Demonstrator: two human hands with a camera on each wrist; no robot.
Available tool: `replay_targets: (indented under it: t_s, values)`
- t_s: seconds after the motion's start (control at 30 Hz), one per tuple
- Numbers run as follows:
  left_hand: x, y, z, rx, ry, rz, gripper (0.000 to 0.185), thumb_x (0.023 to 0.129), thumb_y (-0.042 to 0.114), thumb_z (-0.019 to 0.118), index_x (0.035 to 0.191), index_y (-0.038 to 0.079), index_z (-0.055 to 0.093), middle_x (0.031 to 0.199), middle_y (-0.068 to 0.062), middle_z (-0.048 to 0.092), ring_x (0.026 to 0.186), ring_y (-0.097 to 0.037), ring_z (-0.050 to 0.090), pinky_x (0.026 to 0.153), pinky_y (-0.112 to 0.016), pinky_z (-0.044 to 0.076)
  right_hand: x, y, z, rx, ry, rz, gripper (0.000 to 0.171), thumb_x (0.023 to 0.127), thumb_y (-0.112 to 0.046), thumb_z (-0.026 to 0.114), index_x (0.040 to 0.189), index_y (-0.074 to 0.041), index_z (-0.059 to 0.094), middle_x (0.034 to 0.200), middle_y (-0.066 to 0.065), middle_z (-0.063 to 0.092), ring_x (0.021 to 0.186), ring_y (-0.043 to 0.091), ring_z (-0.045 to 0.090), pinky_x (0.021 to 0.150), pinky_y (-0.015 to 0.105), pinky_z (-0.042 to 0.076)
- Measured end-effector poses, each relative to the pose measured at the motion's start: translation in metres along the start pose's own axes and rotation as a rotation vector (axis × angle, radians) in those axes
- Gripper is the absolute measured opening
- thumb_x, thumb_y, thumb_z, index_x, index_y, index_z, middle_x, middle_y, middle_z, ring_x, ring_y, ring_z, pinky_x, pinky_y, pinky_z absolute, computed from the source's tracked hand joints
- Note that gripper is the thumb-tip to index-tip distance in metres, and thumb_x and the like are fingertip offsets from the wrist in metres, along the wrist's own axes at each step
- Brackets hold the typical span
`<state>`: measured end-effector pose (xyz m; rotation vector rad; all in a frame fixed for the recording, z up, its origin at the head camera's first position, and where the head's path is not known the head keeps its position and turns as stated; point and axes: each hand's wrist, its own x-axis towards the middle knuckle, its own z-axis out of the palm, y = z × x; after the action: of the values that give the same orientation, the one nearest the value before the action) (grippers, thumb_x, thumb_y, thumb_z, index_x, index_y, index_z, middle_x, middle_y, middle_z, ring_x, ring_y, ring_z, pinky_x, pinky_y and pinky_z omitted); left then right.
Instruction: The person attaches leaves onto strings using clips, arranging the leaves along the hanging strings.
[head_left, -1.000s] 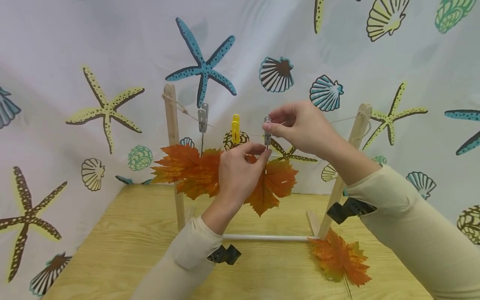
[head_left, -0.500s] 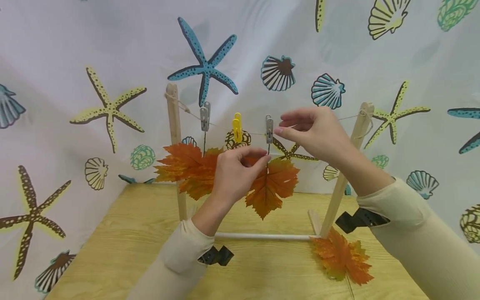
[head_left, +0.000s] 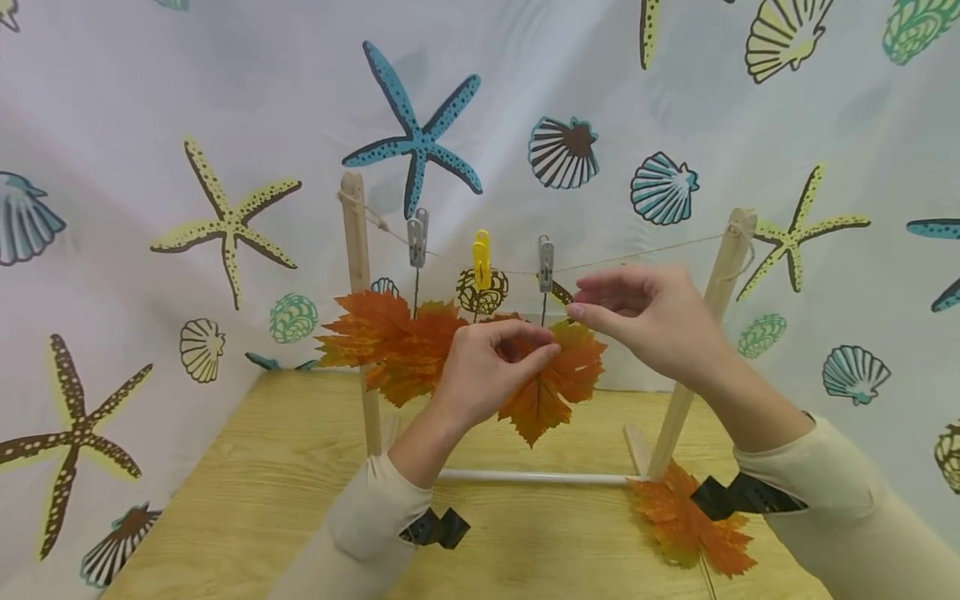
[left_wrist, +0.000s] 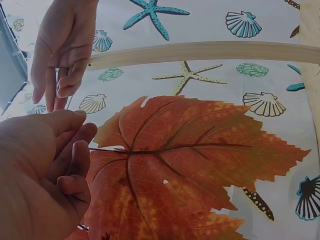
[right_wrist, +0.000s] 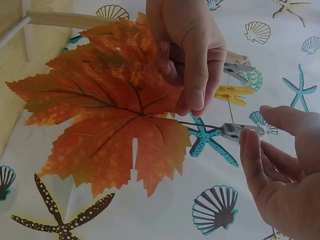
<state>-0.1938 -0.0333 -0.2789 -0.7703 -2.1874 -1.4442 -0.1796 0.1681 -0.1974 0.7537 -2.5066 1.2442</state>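
A grey clothespin (head_left: 546, 265) on the string grips the stem of an orange maple leaf (head_left: 536, 408), which hangs below it. My left hand (head_left: 480, 375) is in front of the leaf, its thumb and forefinger tips near the stem. In the right wrist view the stem (right_wrist: 200, 124) runs past those fingertips, outside their pinch. My right hand (head_left: 660, 321) is just right of the grey clothespin, thumb and fingers parted with nothing between them. Further left, a yellow clothespin (head_left: 482, 260) and another grey clothespin (head_left: 417, 239) hold more orange leaves (head_left: 382, 329).
The string (head_left: 637, 252) spans two wooden posts (head_left: 731, 250) joined low down by a white rod (head_left: 532, 477). Another orange leaf (head_left: 690, 517) lies on the wooden table (head_left: 225, 492) by the right post. A cloth (head_left: 300, 100) printed with starfish and shells hangs behind.
My right hand has let go of the right grey clothespin and moved right and down. My left hand has come off the stem and dropped slightly. The leaf stays hanging.
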Motion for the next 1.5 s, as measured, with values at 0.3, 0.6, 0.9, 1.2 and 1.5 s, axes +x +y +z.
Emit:
replay_targets:
  t_s: [0.3, 0.6, 0.9, 1.2, 1.5]
  values:
    - [-0.009, -0.004, 0.001, -0.003, -0.094, -0.059, 0.014, 0.081, 0.028, 0.072, 0.091, 0.019, 0.073, 0.076, 0.012, 0.065, 0.056, -0.011, 0.052, 0.050, -0.027, 0.045, -0.022, 0.007, 0.005, 0.004, -0.059, 0.003, 0.030, 0.084, -0.030, 0.068, 0.104, -0.008, 0.068, 0.091, -0.001, 0.069, 0.080, 0.019, 0.067, 0.071, 0.027, 0.052]
    - [-0.019, -0.014, 0.007, -0.014, -0.180, -0.098, 0.011, 0.081, 0.033, 0.071, 0.090, 0.026, 0.072, 0.077, 0.014, 0.064, 0.059, -0.010, 0.051, 0.049, -0.027, 0.044, -0.044, 0.026, 0.017, 0.039, -0.069, 0.078, 0.036, 0.082, -0.034, 0.070, 0.107, -0.008, 0.068, 0.092, -0.002, 0.069, 0.077, 0.011, 0.066, 0.069, 0.028, 0.053]
    - [-0.038, -0.017, 0.018, -0.119, -0.267, -0.159, 0.013, 0.082, 0.026, 0.071, 0.092, 0.018, 0.073, 0.079, 0.006, 0.067, 0.060, -0.018, 0.052, 0.050, -0.026, 0.042, -0.062, 0.043, 0.026, 0.090, -0.086, 0.141, 0.036, 0.082, -0.034, 0.070, 0.107, -0.009, 0.067, 0.096, -0.003, 0.068, 0.080, 0.013, 0.066, 0.071, 0.028, 0.053]
    - [-0.056, -0.044, 0.044, -0.189, -0.304, -0.194, 0.017, 0.080, 0.034, 0.072, 0.093, 0.022, 0.073, 0.085, 0.011, 0.068, 0.063, -0.015, 0.054, 0.056, -0.027, 0.046, -0.078, 0.057, 0.038, 0.132, -0.086, 0.188, 0.035, 0.081, -0.036, 0.071, 0.107, -0.013, 0.067, 0.099, -0.001, 0.068, 0.082, 0.015, 0.066, 0.070, 0.029, 0.053]
    - [-0.068, -0.053, 0.059, -0.214, -0.333, -0.208, 0.015, 0.080, 0.032, 0.072, 0.091, 0.022, 0.072, 0.085, 0.010, 0.068, 0.059, -0.014, 0.054, 0.049, -0.025, 0.045, -0.098, 0.075, 0.050, 0.170, -0.079, 0.244, 0.035, 0.080, -0.034, 0.072, 0.106, -0.012, 0.067, 0.099, 0.001, 0.068, 0.083, 0.016, 0.066, 0.070, 0.027, 0.053]
